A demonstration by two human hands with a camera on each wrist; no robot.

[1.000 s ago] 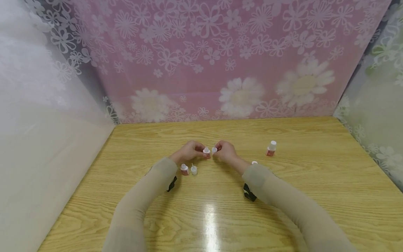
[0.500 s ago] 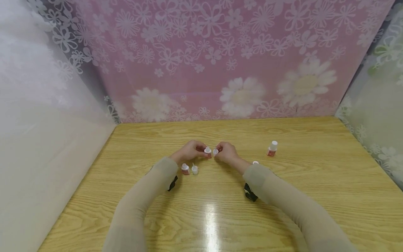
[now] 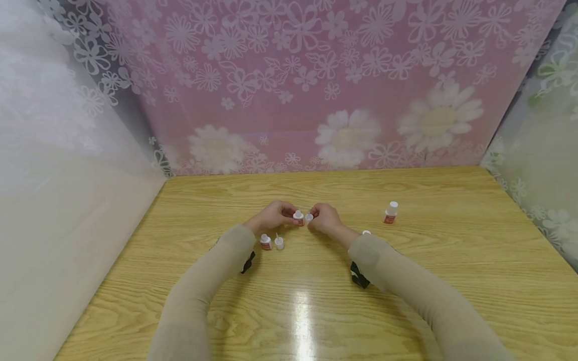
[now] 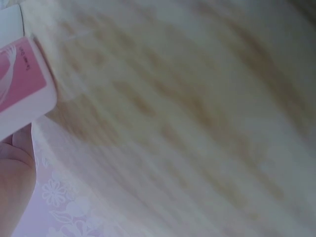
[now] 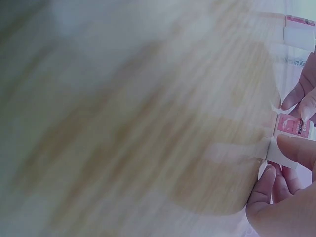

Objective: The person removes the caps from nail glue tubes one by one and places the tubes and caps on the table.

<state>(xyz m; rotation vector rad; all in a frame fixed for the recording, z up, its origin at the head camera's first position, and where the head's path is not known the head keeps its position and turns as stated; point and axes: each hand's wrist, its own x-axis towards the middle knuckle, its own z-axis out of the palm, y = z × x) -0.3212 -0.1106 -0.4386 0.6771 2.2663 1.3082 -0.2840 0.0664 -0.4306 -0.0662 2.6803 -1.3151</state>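
The small bottle (image 3: 297,217) with the pink label sits at the fingertips of your left hand (image 3: 273,216), just above the middle of the tabletop (image 3: 433,260). Your left grip pinches it, fingers curled round its body, the white neck pointing toward your other hand. In the left wrist view the same bottle (image 4: 22,86) shows at the top left edge, with a finger below it.

Right beside it, almost touching, is the white cap (image 3: 309,217), pinched in the grip of your right hand (image 3: 326,218). In the right wrist view the cap (image 5: 281,149) is clamped between thumb and fingers, hard against the pink-labelled bottle (image 5: 292,125).

Against the frame from half a second ago, bottle, cap and both hands sit in the same place; you hold them together as before.

Near your left wrist stand a second small bottle (image 3: 265,242) and a loose nozzle cap (image 3: 279,242), side by side. To the right, well apart from your hands, a capped bottle (image 3: 390,212) stands upright. Another white cap (image 3: 366,232) peeks out just behind your right sleeve (image 3: 406,286).
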